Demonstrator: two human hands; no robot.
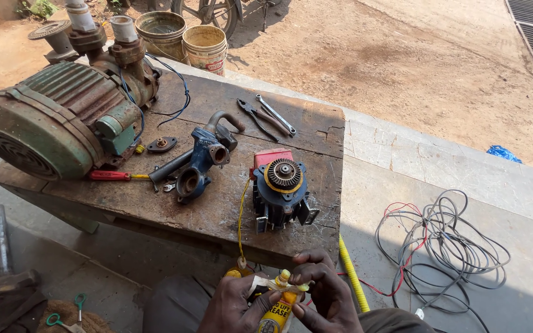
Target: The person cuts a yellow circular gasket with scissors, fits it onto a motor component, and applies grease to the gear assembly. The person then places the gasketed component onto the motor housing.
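Both hands at lower frame edge: left hand (pixel 232 305) grips the yellow plastic grease tube (pixel 277 312), right hand (pixel 322 290) fingers pinch its small yellow nozzle tip, just below the worn wooden bench (pixel 217 203) bearing a blue electric motor (pixel 280 192).

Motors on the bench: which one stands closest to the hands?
The small blue motor with the red box, at the bench's near edge; the big green motor lies far left.

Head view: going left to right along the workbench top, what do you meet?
Large green motor → red-handled screwdriver → blue pump housing → small blue motor; pliers and wrench overlap, so left out.
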